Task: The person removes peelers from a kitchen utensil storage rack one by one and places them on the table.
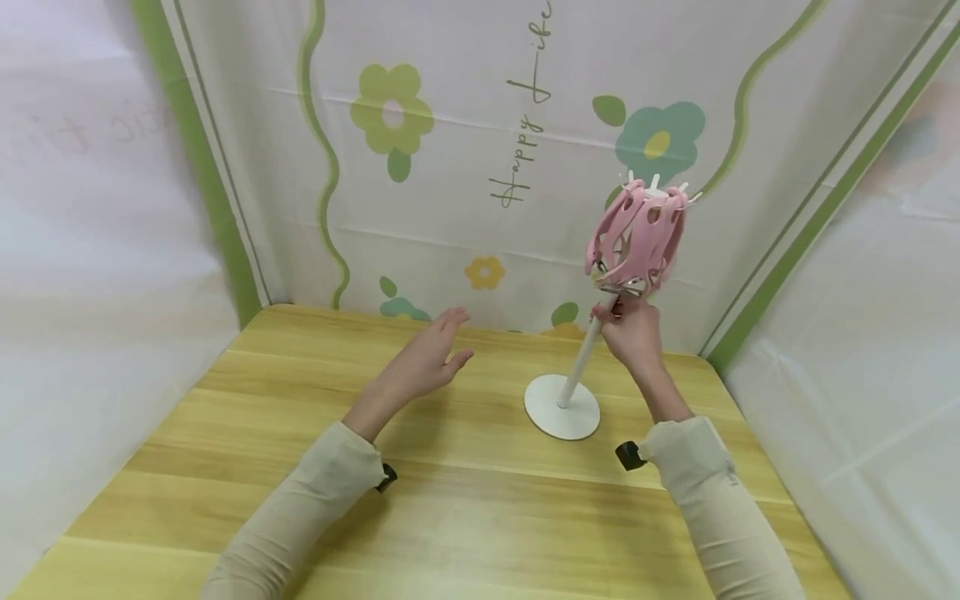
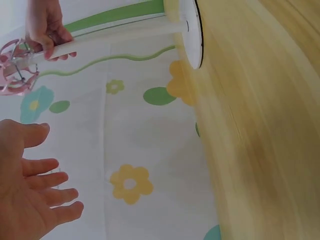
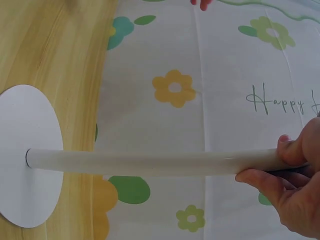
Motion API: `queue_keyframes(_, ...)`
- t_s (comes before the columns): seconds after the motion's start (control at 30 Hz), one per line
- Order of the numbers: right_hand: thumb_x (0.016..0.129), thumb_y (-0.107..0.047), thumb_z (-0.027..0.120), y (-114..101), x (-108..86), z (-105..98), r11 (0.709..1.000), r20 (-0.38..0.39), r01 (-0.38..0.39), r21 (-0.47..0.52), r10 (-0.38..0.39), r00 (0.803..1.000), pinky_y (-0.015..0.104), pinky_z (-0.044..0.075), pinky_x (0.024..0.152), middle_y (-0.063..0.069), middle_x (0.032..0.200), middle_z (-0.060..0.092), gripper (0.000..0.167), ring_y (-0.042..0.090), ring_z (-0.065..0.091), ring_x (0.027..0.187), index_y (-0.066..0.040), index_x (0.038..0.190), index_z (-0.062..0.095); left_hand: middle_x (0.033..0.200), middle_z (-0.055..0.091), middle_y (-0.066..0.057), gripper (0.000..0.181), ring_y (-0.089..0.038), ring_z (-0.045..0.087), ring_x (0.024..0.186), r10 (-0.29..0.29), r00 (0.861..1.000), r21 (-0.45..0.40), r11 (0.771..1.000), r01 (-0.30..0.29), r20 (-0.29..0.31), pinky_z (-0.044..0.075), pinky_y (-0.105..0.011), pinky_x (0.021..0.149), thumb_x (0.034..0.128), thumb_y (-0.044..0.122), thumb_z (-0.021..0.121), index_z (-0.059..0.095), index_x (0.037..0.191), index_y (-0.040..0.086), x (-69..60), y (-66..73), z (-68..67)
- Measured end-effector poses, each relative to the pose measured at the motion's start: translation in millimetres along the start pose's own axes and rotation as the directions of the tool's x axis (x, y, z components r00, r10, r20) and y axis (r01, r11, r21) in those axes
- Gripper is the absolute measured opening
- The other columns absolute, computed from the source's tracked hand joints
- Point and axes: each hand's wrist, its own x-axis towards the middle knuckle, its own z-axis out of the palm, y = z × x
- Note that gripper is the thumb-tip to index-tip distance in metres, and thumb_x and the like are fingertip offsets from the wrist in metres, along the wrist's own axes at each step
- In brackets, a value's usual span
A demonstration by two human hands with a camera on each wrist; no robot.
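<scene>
Nearest, two forearms in cream, rolled-up fabric sleeves (image 1: 300, 504) reach over the pale yellow wood-grain desk (image 1: 480, 521), each with a small black device (image 1: 630, 456) at the wrist. Farther in, a white stand with a slim, smooth pole (image 1: 580, 365) is on the right part of the desk, its flat round white base (image 1: 543, 412) down on the wood. Its long axis rises upright from the base, and its top points up, slanting to the upper right in the head view. The left hand (image 1: 422, 360) is in the air left of the stand, well apart from it, its fingers extended and its thumb spread wide from them. The right hand (image 1: 632, 333) grips the upper pole, thumb and fingers wrapped round it. Just above, pink perforated bands with small metal parts (image 1: 637, 237) hang around the stand's short white prongs (image 1: 656, 181). Behind is a white cloth backdrop (image 1: 450, 212) with printed flowers and "Happy" lettering.
</scene>
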Motion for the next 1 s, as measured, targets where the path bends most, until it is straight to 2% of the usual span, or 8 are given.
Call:
queue_keyframes(0.07, 0.091, -0.004, 0.066, 0, 0.1, -1, 1.000, 0.001, 0.005, 0.000, -0.005, 1.000, 0.052, 0.060, 0.068, 0.024, 0.089, 0.075, 0.015, 0.039, 0.074, 0.084, 0.006, 0.102, 0.068, 0.152, 0.043, -0.024, 0.057, -0.036, 0.042, 0.142, 0.017, 1.000, -0.019, 1.000, -0.018, -0.001, 0.039, -0.047, 0.117, 0.1004, 0.024, 0.061, 0.040, 0.145, -0.006, 7.3, 5.5, -0.3)
queue_keyframes(0.17, 0.092, -0.004, 0.066, -1, 0.8, -2, 1.000, 0.018, 0.003, 0.007, -0.004, 1.000, 0.051, 0.061, 0.069, 0.024, 0.091, 0.075, 0.015, 0.039, 0.074, 0.085, 0.006, 0.104, 0.067, 0.149, 0.048, -0.021, 0.055, -0.035, 0.047, 0.139, 0.053, 0.999, -0.066, 0.996, -0.053, -0.002, 0.041, -0.047, 0.115, 0.1014, 0.025, 0.059, 0.041, 0.146, -0.002, 25.3, 19.9, -6.4)
queue_keyframes(0.3, 0.095, -0.006, 0.063, -3, 2.0, -3, 1.000, 0.070, -0.009, 0.007, 0.009, 0.998, 0.049, 0.061, 0.069, 0.024, 0.092, 0.074, 0.015, 0.038, 0.073, 0.082, 0.005, 0.105, 0.065, 0.143, 0.055, -0.016, 0.048, -0.031, 0.054, 0.132, 0.103, 0.994, -0.150, 0.983, -0.106, -0.032, 0.048, -0.042, 0.110, 0.1021, 0.023, 0.057, 0.045, 0.143, 0.001, 55.6, 54.0, -23.5)
queue_keyframes(0.47, 0.095, -0.008, 0.063, -5, 2.7, -4, 0.999, 0.106, -0.038, -0.002, 0.038, 0.994, 0.044, 0.060, 0.067, 0.024, 0.093, 0.073, 0.017, 0.036, 0.071, 0.081, 0.004, 0.109, 0.063, 0.135, 0.062, -0.013, 0.042, -0.023, 0.058, 0.127, 0.170, 0.976, -0.224, 0.954, -0.197, -0.133, 0.049, -0.032, 0.107, 0.1009, 0.021, 0.060, 0.053, 0.137, 0.001, 86.0, 101.5, -35.6)
queue_keyframes(0.63, 0.094, -0.007, 0.064, -5, 3.7, -4, 1.000, 0.088, 0.003, -0.027, 0.000, 0.996, 0.043, 0.057, 0.065, 0.026, 0.090, 0.071, 0.022, 0.037, 0.069, 0.077, 0.003, 0.113, 0.061, 0.129, 0.065, -0.013, 0.039, -0.023, 0.060, 0.123, 0.197, 0.955, -0.269, 0.929, -0.255, -0.224, 0.048, -0.027, 0.106, 0.1000, 0.019, 0.061, 0.054, 0.134, 0.000, 108.4, 129.1, -34.7)
queue_keyframes(0.73, 0.092, -0.004, 0.062, -4, 4.2, -4, 0.998, 0.069, 0.045, -0.042, -0.042, 0.997, 0.042, 0.054, 0.063, 0.025, 0.085, 0.070, 0.018, 0.036, 0.067, 0.075, 0.003, 0.109, 0.061, 0.127, 0.065, -0.014, 0.040, -0.023, 0.061, 0.120, 0.183, 0.952, -0.319, 0.912, -0.257, -0.244, 0.050, -0.027, 0.102, 0.0996, 0.018, 0.062, 0.054, 0.134, 0.000, 120.3, 138.3, -33.4)
queue_keyframes(0.87, 0.091, -0.001, 0.059, -2, 3.3, -4, 0.995, 0.052, 0.079, -0.065, -0.076, 0.996, 0.042, 0.051, 0.062, 0.024, 0.080, 0.067, 0.011, 0.036, 0.064, 0.071, 0.004, 0.101, 0.059, 0.126, 0.066, -0.013, 0.041, -0.019, 0.064, 0.116, 0.140, 0.966, -0.374, 0.902, -0.214, -0.216, 0.051, -0.022, 0.099, 0.0996, 0.018, 0.062, 0.053, 0.135, -0.001, 132.4, 147.7, -31.2)
queue_keyframes(1.0, 0.092, -0.004, 0.059, 0, 3.3, -4, 0.994, 0.054, 0.076, -0.073, -0.072, 0.996, 0.045, 0.053, 0.065, 0.024, 0.082, 0.069, 0.010, 0.037, 0.067, 0.074, 0.005, 0.097, 0.061, 0.120, 0.071, -0.010, 0.038, -0.016, 0.069, 0.106, 0.094, 0.976, -0.405, 0.899, -0.169, -0.197, 0.053, -0.016, 0.090, 0.0990, 0.018, 0.063, 0.057, 0.133, 0.000, 140.4, 157.3, -30.6)
